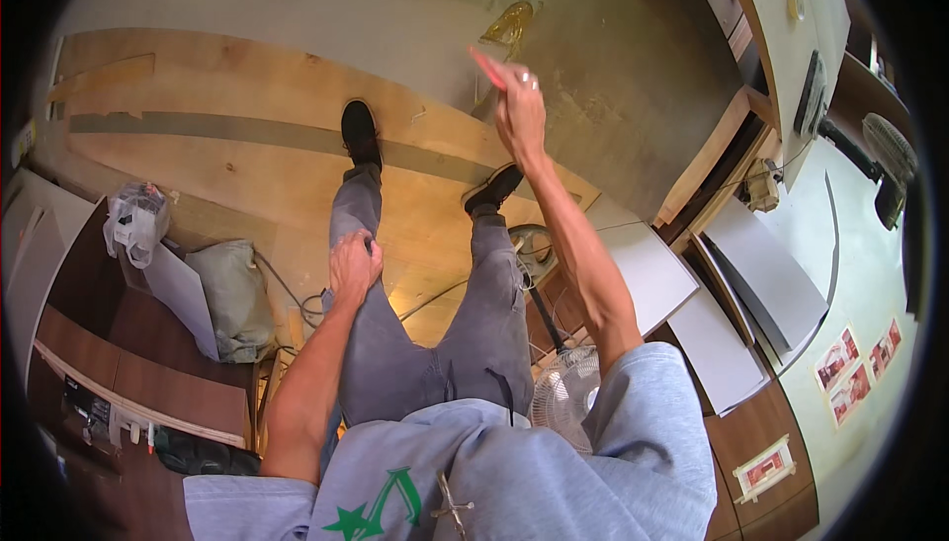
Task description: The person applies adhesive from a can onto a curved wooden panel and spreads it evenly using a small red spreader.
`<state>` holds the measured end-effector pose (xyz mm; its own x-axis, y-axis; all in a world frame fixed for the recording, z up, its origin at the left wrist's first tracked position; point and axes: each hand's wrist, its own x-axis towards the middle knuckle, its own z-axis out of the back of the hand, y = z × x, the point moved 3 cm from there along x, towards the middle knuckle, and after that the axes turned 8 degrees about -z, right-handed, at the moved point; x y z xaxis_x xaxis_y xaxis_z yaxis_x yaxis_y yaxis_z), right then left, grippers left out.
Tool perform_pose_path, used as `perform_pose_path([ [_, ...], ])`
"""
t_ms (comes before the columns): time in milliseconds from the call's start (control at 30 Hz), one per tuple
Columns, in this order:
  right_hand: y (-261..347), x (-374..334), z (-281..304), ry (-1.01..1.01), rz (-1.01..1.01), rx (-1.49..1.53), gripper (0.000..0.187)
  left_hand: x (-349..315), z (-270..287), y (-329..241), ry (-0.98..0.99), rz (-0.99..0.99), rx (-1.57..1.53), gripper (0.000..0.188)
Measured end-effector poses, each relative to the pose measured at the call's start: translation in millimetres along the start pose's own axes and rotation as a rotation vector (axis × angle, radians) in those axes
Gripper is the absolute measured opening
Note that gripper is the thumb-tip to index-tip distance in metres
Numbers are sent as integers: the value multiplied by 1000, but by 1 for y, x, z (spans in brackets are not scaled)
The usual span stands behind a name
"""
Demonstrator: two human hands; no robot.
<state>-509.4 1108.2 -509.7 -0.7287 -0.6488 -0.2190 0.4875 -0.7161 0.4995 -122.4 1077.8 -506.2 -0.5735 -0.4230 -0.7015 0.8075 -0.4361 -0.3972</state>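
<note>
My right hand [520, 116] reaches forward, closed around a slim red tool [486, 68]; its far end points up and left, and its exact kind I cannot make out. Just beyond it, a glossy amber puddle [509, 25], like glue, lies on a large grey-brown surface [633, 57] that looks partly wet. My left hand [354, 264] rests on my left knee with its fingers loosely bent over the grey trousers, and no tool shows in it.
My shoes stand on plywood [267, 151] with a grey strip. To the left are a brown cabinet box [188, 383], a filled sack [235, 299] and a plastic bag [138, 223]. A caged fan [565, 393] and white panels [633, 279] stand at my right. A cable [282, 284] crosses the floor.
</note>
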Motion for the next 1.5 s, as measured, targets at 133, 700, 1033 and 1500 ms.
perform_pose_path([
  [133,-2,44,-18,-91,166,-210,50,6,-5,-6,-15,-29,-32,23],
  [700,-54,27,-17,15,10,-349,59,11,12,13,-1,1,-88,24],
  [1033,29,-30,-30,104,87,143,49,16,17,25,17,15,-82,24],
  [1500,-5,139,5,-61,121,-240,44,11,15,27,33,8,-131,26],
])
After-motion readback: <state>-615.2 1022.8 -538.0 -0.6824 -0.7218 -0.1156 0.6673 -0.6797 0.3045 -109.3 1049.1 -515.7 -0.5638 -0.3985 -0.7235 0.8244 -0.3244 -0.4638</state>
